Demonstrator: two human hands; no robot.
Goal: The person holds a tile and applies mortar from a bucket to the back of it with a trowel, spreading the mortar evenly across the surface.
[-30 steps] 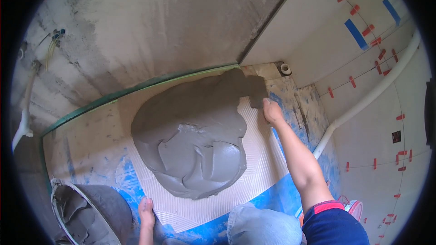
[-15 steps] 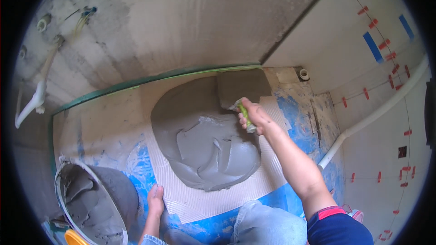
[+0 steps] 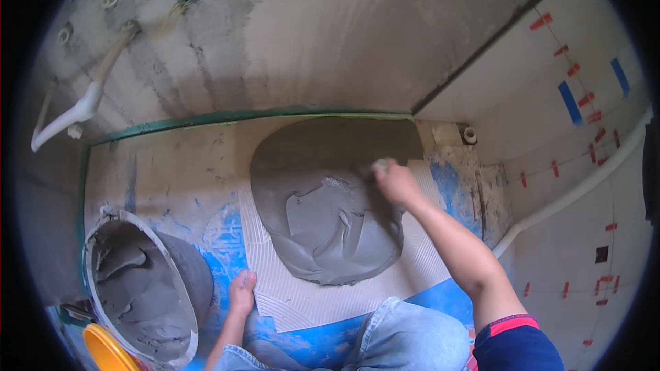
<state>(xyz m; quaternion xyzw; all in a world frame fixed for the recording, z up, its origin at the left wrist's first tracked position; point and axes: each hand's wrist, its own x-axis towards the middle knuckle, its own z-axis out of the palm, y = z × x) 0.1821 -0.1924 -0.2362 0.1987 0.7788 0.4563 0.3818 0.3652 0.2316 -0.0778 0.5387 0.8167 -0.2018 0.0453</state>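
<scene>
A large tile (image 3: 302, 310) lies on the floor, its pale ribbed back facing up. A thick layer of wet grey mortar (image 3: 357, 233) covers most of its middle and far part. My right hand (image 3: 397, 182) is closed around a trowel (image 3: 383, 163) over the mortar's right side; its handle is mostly covered by my fingers, and its blade cannot be made out against the grey. At the tile's near left edge my left hand (image 3: 240, 294) is closed, fingers against that edge. Left of it stands a bucket (image 3: 196, 268) with grey mortar inside.
A yellow-orange container (image 3: 106, 350) sits beside the bucket. Behind the tile rises a bare grey wall (image 3: 275, 48) with a green strip at its foot. White pipes (image 3: 86, 106) stick out at left; another pipe (image 3: 577, 189) runs along the tiled right wall. A pipe opening (image 3: 469, 135) is in the far right corner.
My right hand has turned, so the green trowel handle is now mostly hidden, and it sits slightly nearer the mortar's middle. My left hand stays at the tile edge. The view has shifted slightly.
</scene>
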